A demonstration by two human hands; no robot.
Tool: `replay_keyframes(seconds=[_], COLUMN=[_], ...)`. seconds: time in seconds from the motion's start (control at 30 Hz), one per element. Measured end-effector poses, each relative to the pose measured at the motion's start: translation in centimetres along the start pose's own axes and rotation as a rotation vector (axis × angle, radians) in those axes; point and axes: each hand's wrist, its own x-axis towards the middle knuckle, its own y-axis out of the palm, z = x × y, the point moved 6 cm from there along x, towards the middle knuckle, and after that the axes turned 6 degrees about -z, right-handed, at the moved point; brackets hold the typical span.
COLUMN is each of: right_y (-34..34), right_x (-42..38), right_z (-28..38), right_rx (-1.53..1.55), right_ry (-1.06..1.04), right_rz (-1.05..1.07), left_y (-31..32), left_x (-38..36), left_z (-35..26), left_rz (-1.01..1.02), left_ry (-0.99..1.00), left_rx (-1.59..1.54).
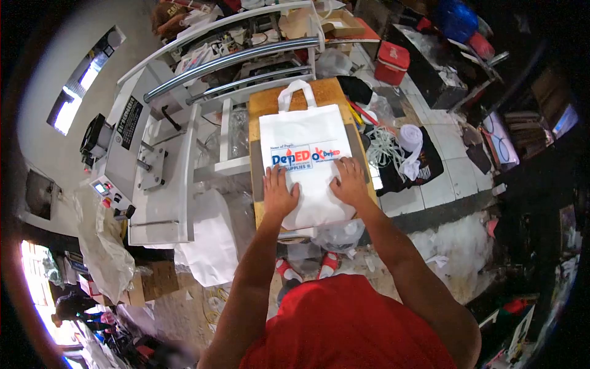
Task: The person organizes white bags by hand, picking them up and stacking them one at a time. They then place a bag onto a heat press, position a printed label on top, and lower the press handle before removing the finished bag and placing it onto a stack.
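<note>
A white tote bag (304, 126) with looped handles lies flat on a wooden board (261, 95) in front of me. Blue and red print runs across the bag's middle, with "DepED" and "SUPPLIES" readable. My left hand (279, 194) rests on the bag's lower left, fingers stretched out and fingertips by the print. On the lower right, my right hand (351, 183) lies with its fingers spread, its fingertips just below the print's right end. Neither hand grips anything.
To the left stands a white machine (163, 203) with steel bars and a small control panel (104, 189). White fabric (212, 240) hangs below it. Right of the board lie a white roll (410, 138) and tangled white cords (384, 147). A red cooler (392, 63) sits farther back.
</note>
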Motion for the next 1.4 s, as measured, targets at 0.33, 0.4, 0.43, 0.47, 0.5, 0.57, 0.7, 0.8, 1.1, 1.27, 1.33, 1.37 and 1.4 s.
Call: replay_keyframes(seconds=[0.33,0.4,0.43,0.47,0.5,0.57,0.7,0.8,1.1,1.27,1.33,1.37,1.4], right_y=[0.2,0.4,0.4,0.4,0.3,0.2,0.2,0.2,0.2,0.2,0.1,0.1,0.0], right_x=[0.3,0.2,0.2,0.2,0.3,0.4,0.3,0.5,0.3,0.4,0.4,0.4,0.5], right_z=[-0.1,-0.2,-0.2,-0.2,-0.2,-0.2,-0.3,-0.2,-0.4,-0.3,-0.2,-0.2,-0.2], right_rx=[-0.008,-0.019,-0.012,-0.005,-0.004,-0.007,-0.012,-0.006,0.000,0.013,0.012,0.010,0.010], right_ry=[0.044,0.049,0.059,0.070,0.069,0.072,0.085,0.062,0.061,0.079,0.081,0.082,0.081], right_rz=[-0.008,-0.002,0.005,0.012,0.013,0.003,0.006,-0.007,-0.006,-0.002,0.001,0.004,0.003], left_y=[-1.0,-1.2,-1.1,-1.1,-1.2,-0.9,-0.8,-1.0,-1.0,-1.4,-1.4,-1.3,-1.3], left_x=[0.2,0.3,0.3,0.3,0.3,0.3,0.3,0.4,0.4,0.5,0.5,0.5,0.5], left_z=[-0.3,-0.4,-0.3,-0.4,-0.4,-0.3,-0.2,0.0,0.0,-0.3,-0.2,-0.2,-0.2], left_rz=[-0.031,-0.037,-0.037,-0.042,-0.048,-0.042,-0.061,-0.086,-0.073,-0.070,-0.077,-0.070,-0.064], left_ry=[-0.011,0.006,0.004,0.014,0.024,0.009,0.014,-0.050,-0.041,-0.058,-0.059,-0.057,-0.056], left_rx=[-0.056,-0.071,-0.071,-0.069,-0.068,-0.071,-0.051,-0.163,-0.125,-0.136,-0.133,-0.137,-0.141])
